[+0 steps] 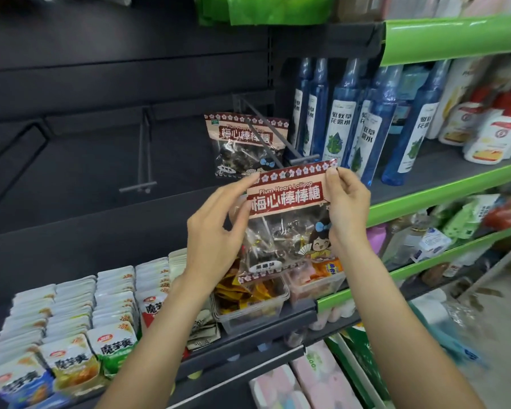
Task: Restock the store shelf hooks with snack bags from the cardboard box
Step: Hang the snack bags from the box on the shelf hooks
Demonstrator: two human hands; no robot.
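Two hooks on dark back panel: left hook bare, right hook carries one bag. We hold second bag just below right hook tip, left hand and right hand pinching header corners. We advise: level header, align punch hole with tip, slide back.
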